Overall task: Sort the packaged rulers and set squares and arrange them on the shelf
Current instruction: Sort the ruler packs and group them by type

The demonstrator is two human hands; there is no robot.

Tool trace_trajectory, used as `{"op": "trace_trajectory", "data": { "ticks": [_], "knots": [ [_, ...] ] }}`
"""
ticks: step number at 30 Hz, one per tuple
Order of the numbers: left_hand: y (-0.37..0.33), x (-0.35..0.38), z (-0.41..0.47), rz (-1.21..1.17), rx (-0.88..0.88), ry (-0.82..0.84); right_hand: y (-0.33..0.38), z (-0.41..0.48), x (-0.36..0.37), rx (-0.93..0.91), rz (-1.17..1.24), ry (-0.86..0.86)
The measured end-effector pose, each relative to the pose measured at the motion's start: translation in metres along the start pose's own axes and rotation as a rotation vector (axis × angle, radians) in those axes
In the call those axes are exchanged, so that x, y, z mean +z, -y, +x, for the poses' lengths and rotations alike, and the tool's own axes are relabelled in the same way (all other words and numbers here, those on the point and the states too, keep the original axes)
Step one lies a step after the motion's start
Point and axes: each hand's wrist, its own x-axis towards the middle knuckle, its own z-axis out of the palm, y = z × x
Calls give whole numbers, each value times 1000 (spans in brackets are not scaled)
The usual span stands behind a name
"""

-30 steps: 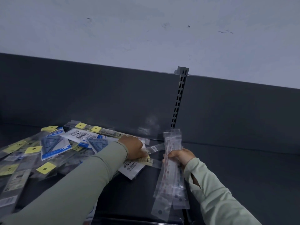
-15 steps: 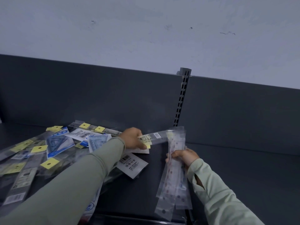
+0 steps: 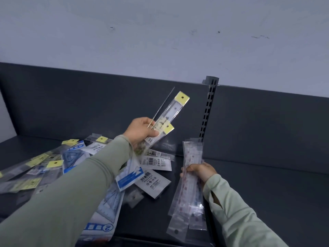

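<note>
**One head-worn view, aimed down at the shelf**

The single wide-angle camera rides on the person's head, facing forward and down onto the shelf (image 3: 267, 202). The left hand (image 3: 141, 133), gripping tagged rulers (image 3: 175, 108), and the right hand (image 3: 200, 171), gripping a ruler bundle (image 3: 191, 184), sit near the lens at mid-frame. The back panel (image 3: 267, 122) and wall (image 3: 160, 32) fill the upper half, tilted.
</note>
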Motion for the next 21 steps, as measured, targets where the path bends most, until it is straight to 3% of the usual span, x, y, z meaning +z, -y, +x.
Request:
{"op": "trace_trajectory", "data": {
  "ticks": [8, 14, 18, 21],
  "knots": [
    [-30, -5, -3, -509, 145, -119, -2, 7, 13, 5, -18, 3],
    [-35, -17, -6, -683, 176, -253, -3, 10, 16, 4, -18, 30],
    [-33, -27, -5, -623, 158, -344, -5, 10, 21, 23, -19, 38],
    [-27, -32, -8, -411, 188, -368, -4, 11, 25, 25, -45, 67]
  ]
}}
